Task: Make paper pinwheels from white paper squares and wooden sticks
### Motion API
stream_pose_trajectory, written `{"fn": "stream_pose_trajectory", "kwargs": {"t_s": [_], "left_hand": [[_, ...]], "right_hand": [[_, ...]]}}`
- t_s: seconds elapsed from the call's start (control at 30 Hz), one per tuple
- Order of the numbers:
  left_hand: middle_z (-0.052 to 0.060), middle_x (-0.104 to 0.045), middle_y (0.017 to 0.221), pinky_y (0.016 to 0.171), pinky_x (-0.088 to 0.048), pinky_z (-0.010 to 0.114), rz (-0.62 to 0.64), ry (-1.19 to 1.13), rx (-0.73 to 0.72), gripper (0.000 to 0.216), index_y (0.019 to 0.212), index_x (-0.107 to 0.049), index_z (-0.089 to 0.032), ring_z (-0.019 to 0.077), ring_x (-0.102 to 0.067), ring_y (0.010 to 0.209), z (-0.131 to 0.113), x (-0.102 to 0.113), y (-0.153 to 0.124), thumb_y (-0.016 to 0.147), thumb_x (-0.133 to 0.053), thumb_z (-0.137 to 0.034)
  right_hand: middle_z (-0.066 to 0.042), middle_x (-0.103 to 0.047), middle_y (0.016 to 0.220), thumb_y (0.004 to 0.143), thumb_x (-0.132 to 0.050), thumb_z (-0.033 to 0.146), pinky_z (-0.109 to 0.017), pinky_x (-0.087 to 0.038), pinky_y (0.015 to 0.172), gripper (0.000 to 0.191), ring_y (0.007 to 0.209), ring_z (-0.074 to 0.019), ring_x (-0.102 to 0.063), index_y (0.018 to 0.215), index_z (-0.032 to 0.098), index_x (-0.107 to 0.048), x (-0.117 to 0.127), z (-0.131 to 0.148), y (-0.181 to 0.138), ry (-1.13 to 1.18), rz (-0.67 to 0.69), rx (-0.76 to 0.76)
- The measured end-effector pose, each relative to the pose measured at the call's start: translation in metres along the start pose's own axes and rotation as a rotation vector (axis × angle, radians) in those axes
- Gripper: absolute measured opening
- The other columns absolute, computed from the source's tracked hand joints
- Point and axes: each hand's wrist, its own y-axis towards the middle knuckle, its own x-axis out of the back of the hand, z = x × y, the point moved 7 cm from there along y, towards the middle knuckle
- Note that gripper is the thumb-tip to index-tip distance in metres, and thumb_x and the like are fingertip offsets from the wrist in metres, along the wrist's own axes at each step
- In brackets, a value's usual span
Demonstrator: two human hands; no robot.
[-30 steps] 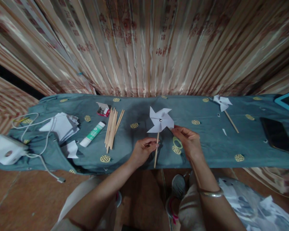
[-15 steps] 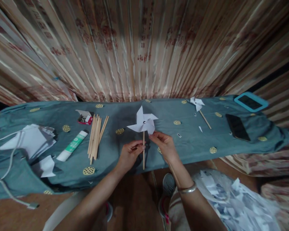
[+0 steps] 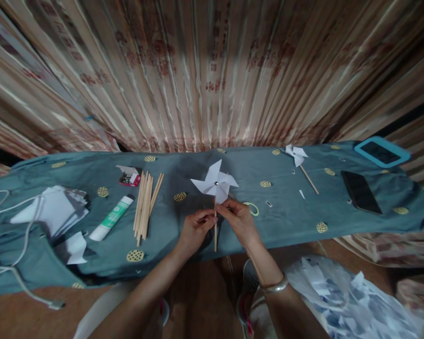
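Observation:
A white paper pinwheel [image 3: 216,183] with a shiny pin at its centre stands upright on a thin wooden stick [image 3: 215,238] in front of me. My left hand [image 3: 196,230] pinches the stick below the blades. The fingers of my right hand [image 3: 238,219] are closed at the upper stick, by the lowest blade. Beside my right hand shows a pale yellow-green loop [image 3: 253,209], perhaps a scissors handle; the hand hides the rest. To the left lie a bundle of wooden sticks [image 3: 143,205] and an open red box [image 3: 129,177] of small metal pins.
Left on the green cloth [image 3: 183,221] are a glue tube [image 3: 112,219], stacked white paper [image 3: 56,207] and a white cable [image 3: 19,254]. Another pinwheel [image 3: 297,154], a black phone [image 3: 361,192] and a blue-framed tablet [image 3: 381,151] lie right. A bag of paper scraps [image 3: 353,301] stands below.
My right hand has moved from the lower right blade to the stick, close to my left fingertips. The blades have turned slightly. The yellow-green loop has come into sight; the whole view has shifted a little.

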Motion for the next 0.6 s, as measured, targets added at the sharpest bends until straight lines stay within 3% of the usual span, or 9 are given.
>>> {"fn": "stream_pose_trajectory", "kwargs": {"t_s": [0.3,0.6], "left_hand": [[0.002,-0.066,0.069,0.061,-0.043,0.022,-0.009,-0.01,0.017,0.028,0.082,-0.075,-0.013,0.0111,-0.053,0.061,0.004,0.005,0.002,0.062,-0.077,-0.032],[0.001,-0.065,0.066,0.061,-0.043,0.022,-0.017,-0.044,0.045,0.027,0.082,-0.076,-0.014,0.0105,-0.053,0.06,0.01,0.007,0.0,0.061,-0.078,-0.032]], "right_hand": [[0.0,-0.067,0.064,0.072,-0.069,0.04,-0.027,-0.044,0.064,0.023,0.065,-0.0152,-0.059,0.06,0.02,-0.07,0.001,0.007,0.002,-0.095,0.008,0.028],[-0.001,-0.069,0.063,0.072,-0.07,0.05,-0.028,-0.045,0.062,0.033,0.063,-0.0162,-0.058,0.06,0.019,-0.072,0.047,0.014,0.008,-0.15,-0.262,0.028]]}}
